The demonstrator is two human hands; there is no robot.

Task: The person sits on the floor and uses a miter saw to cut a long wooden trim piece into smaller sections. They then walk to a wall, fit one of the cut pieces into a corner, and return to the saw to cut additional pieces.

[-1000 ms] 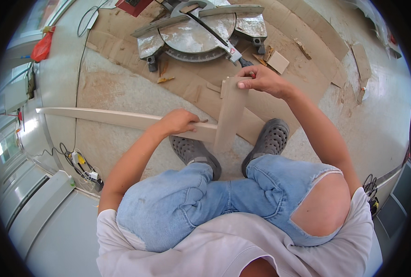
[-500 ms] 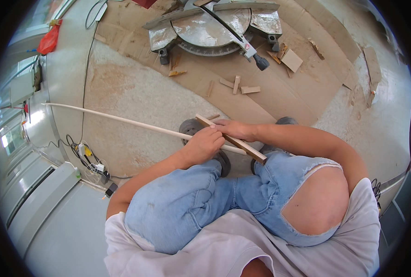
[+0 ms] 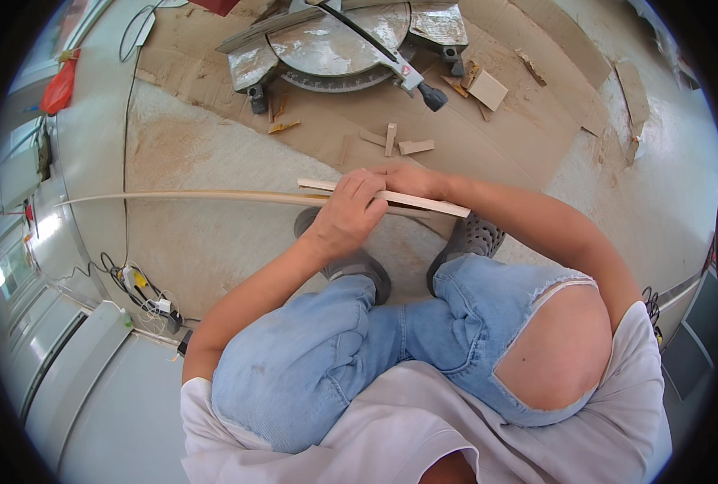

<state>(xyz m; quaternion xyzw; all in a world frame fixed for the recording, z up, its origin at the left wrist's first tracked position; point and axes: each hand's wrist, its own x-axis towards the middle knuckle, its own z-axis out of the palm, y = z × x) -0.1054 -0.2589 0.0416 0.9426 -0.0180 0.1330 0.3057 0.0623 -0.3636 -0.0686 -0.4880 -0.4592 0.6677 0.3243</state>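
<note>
A long thin wooden strip [image 3: 213, 194] reaches far out to the left, its near end at my hands. A shorter wooden stick [image 3: 427, 203] lies almost alongside that end, slanting down slightly to the right. My left hand [image 3: 349, 211] is closed around the overlap of both pieces, above my shoes. Just right of it, my right hand [image 3: 414, 180] grips the shorter stick from its far side, and its fingertips are partly hidden behind the left hand. How the two pieces touch under the fingers is hidden.
Ahead, a mitre saw [image 3: 339, 44] stands on flattened cardboard [image 3: 528, 137]. Wood offcuts [image 3: 415, 147] and a square block [image 3: 488, 89] lie near it. Tangled cables with plugs [image 3: 137, 282] rest at left. A red plastic bag [image 3: 60, 85] hangs at the far left.
The shorter stick has turned from crossing the long strip steeply to lying nearly parallel with it. Both hands have moved slightly farther from my body. The view has shifted a little.
</note>
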